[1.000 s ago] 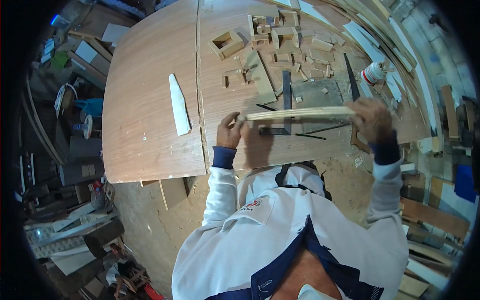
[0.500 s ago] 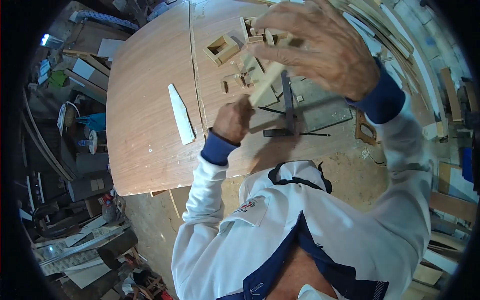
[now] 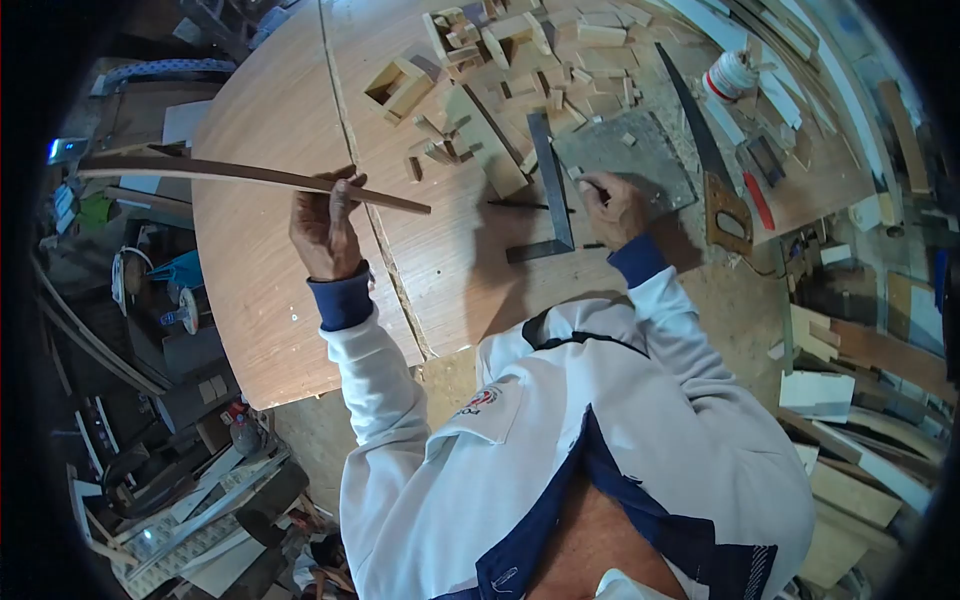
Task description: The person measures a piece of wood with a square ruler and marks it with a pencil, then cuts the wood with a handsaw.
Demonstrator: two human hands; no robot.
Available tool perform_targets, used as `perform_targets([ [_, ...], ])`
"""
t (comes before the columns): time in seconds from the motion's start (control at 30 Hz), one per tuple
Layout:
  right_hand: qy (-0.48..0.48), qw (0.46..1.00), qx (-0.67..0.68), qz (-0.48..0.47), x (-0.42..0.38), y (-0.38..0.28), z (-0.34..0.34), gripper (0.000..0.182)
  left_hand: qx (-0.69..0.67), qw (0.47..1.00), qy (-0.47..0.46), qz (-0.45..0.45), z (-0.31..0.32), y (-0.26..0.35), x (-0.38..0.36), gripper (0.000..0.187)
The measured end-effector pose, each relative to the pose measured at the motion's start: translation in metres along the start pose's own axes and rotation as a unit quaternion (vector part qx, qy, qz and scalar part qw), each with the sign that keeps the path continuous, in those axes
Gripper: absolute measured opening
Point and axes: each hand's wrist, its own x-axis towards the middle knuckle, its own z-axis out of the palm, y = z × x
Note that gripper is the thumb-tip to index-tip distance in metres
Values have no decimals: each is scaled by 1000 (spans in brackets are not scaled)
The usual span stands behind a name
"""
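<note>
"Brown, slim wooden strip (image 3: 240,174), which hand's closer?"
"Left hand (image 3: 328,228), pinching it nine to three o'clock. Right hand (image 3: 618,208)'s curled beside the dark L-shaped square (image 3: 551,170), can't tell if holding anything."

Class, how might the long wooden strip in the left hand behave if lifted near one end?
The strip looks slender, so probably light. Jutting well past the left hand yet nearly straight, it seems fairly stiff. Its longer side would likely tip down.
</note>
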Motion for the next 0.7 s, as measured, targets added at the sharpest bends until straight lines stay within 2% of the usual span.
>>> perform_targets([
  [0.07, -21, 994, -91, 49, -3, 6, -15, 21, -15, 1000, -8, -1, 5, 0, 2, 18],
  [0.1, -18, 994, -94, 54, -5, 5, -18, 21, -16, 1000, -6, -3, 7, 1, 3, 17],
  [0.17, -75, 972, -194, 109, -9, 3, -25, 22, -24, 1000, -9, -9, 13, -1, 2, 15],
  [0.2, -72, 971, -198, 113, -15, 7, -27, 22, -37, 999, -3, -5, 15, -2, 1, 16],
  [0.27, -104, 959, -260, 40, -32, 13, -25, 17, -48, 999, 1, -3, 17, -5, -1, 17],
  [0.3, -103, 960, -258, 38, -41, 9, -25, 17, -51, 999, -4, -3, 17, -8, -1, 18],
  [0.33, -145, 945, -289, 47, -50, 2, -25, 16, -53, 999, -6, -2, 16, -9, -1, 18],
  [0.4, -193, 925, -320, 67, -61, 7, -20, 25, -67, 998, -3, -11, 13, -13, 4, 18],
  [0.43, -190, 926, -319, 65, -65, 14, -15, 25, -71, 997, -1, -16, 12, -15, 7, 17],
  [0.5, -147, 948, -284, -10, -71, 18, -11, 19, -67, 998, -1, -14, 12, -15, 15, 17],
  [0.6, -166, 939, -299, 25, -76, 18, -9, 19, -57, 998, -1, -4, 10, -22, 29, 16],
  [0.7, -157, 937, -311, 5, -82, 35, -2, 17, -45, 999, 2, 16, 10, -27, 45, 16],
])
